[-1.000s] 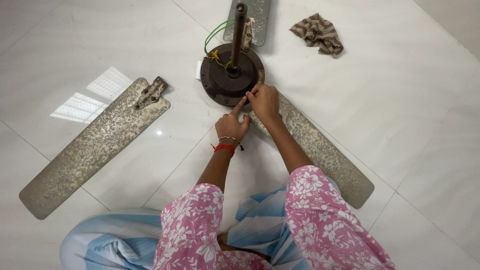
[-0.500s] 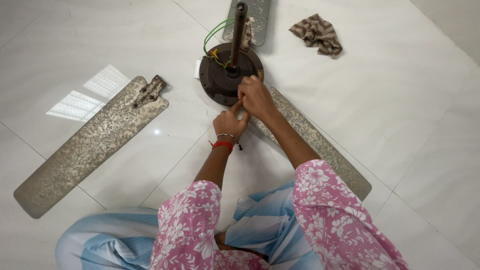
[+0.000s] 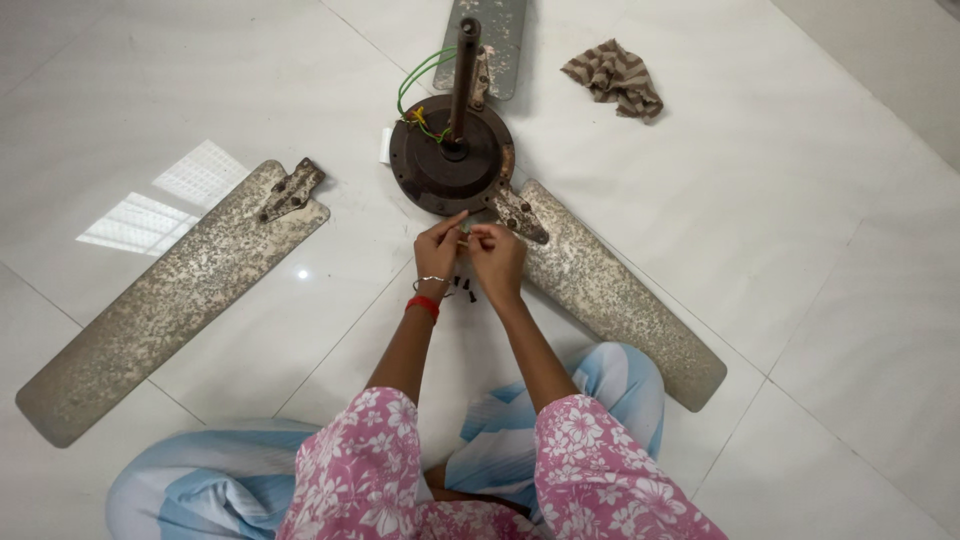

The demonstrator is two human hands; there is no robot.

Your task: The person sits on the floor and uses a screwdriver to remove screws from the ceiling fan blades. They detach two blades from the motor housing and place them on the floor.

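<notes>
Rusty round fan motor, speckled metal blade attached, left hand and right hand pinching something tiny

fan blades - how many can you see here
3. One blade lies detached on the floor at left; one is bolted to the motor hub, running lower right; one at the top edge, mostly cut off.

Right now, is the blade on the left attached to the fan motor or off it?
Off. The left blade lies alone on the floor, its bracket end apart from the motor hub.
</notes>
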